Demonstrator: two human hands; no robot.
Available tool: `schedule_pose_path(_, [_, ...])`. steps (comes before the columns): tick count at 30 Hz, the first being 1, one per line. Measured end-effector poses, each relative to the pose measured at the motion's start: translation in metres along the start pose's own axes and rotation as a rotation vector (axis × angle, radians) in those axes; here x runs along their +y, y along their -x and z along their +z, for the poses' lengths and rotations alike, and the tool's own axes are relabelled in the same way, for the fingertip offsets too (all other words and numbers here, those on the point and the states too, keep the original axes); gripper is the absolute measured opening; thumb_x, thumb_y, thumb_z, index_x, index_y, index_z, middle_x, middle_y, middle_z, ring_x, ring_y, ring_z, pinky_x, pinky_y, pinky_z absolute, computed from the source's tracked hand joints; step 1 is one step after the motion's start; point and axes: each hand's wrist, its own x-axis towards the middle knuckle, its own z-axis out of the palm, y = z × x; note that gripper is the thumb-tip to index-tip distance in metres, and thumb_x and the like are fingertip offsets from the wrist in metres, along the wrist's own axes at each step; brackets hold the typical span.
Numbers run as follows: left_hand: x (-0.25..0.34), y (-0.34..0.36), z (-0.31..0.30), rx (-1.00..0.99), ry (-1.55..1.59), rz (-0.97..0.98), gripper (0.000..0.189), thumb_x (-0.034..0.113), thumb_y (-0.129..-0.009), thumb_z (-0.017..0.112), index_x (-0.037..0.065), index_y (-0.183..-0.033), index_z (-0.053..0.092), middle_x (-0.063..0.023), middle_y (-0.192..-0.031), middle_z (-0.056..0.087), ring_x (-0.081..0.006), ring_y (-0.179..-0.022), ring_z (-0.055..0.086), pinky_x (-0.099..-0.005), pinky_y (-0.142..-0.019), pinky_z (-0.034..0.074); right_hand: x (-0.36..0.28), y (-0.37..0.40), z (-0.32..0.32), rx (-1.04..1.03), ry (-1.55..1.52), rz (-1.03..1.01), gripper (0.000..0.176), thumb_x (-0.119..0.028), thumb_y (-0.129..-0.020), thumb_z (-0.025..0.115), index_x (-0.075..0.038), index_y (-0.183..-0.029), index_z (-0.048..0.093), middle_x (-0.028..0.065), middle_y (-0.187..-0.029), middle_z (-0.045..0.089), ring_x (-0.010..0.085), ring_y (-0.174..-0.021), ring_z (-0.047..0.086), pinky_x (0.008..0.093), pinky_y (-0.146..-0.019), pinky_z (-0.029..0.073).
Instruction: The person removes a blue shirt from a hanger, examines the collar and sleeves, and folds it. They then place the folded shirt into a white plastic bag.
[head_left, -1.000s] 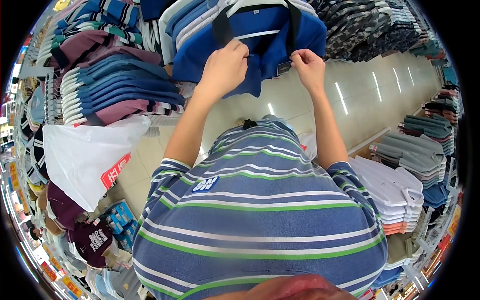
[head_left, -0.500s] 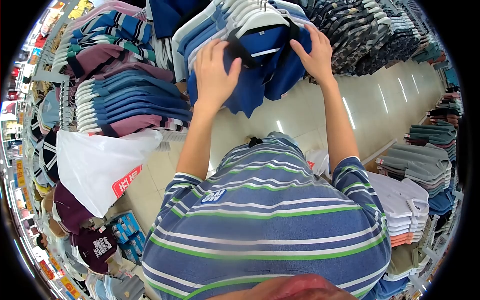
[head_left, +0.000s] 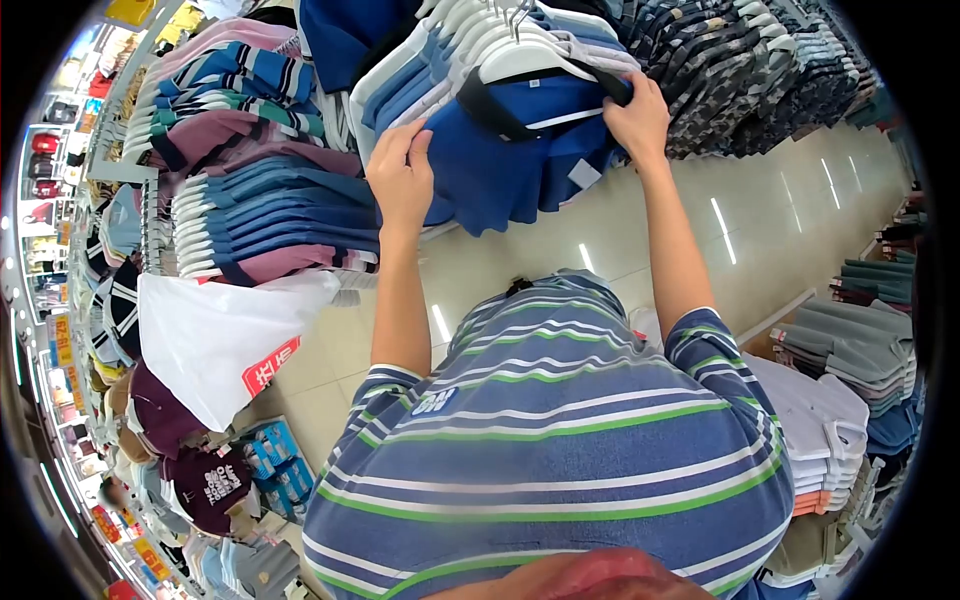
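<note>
A blue shirt [head_left: 500, 180] with a black collar hangs on a white hanger [head_left: 530, 62] at the front of a rack, a white tag near its lower right. My left hand [head_left: 402, 180] pinches the shirt at its left shoulder, thumb and fingers together. At the right side of the collar, my right hand [head_left: 638, 122] has its fingers closed on the same shirt. Behind it hang light blue and white shirts [head_left: 405, 80] on white hangers.
Blue and striped shirts [head_left: 280, 205] hang at the left above a white plastic bag [head_left: 215, 335] with a red label. Camouflage shirts [head_left: 720, 80] hang at the upper right. Folded clothes [head_left: 815, 410] are stacked at the right, beyond the tiled floor [head_left: 480, 265].
Both hands have gone from spread fingers to gripping the blue shirt. My left hand has moved outward and down, and the shirt front is spread wider, with a white tag now showing.
</note>
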Motion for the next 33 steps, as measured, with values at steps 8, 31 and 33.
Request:
schedule_pose_path(8, [0.033,-0.041,0.024,-0.037,0.022,0.033,0.005,0.003,-0.088,0.068,-0.001,-0.091,0.070,-0.0148,-0.085,0.069,-0.0313,-0.076,0.067,-0.0342,-0.069,0.052,0.055,-0.012,-0.011,-0.151,-0.262,0.130,0.031,-0.011,-0.078,0.065,-0.008,-0.107,0.074,0.0200,-0.085,0.072,0.0317,-0.074,0.071,0.0341,-0.077,0.054])
schedule_pose_path(31, [0.050,-0.052,0.025,-0.079,-0.227,-0.154,0.013,0.014,-0.098,0.059,0.002,-0.094,0.062,-0.0194,-0.075,0.065,-0.0372,-0.067,0.064,-0.0403,-0.062,0.049,0.121,-0.008,0.043,-0.928,-1.580,0.790,0.032,-0.015,-0.097,0.060,0.003,-0.124,0.060,0.0120,-0.110,0.070,0.0186,-0.096,0.071,0.0340,-0.086,0.061])
schedule_pose_path(33, [0.051,-0.049,0.031,-0.111,-0.210,-0.133,0.013,0.014,-0.098,0.058,0.002,-0.096,0.062,-0.0196,-0.074,0.064,-0.0380,-0.067,0.063,-0.0410,-0.062,0.049,0.135,0.000,0.049,-1.015,-1.733,0.864,0.034,-0.017,-0.098,0.059,0.004,-0.125,0.059,0.0153,-0.112,0.070,0.0224,-0.099,0.071,0.0366,-0.086,0.061])
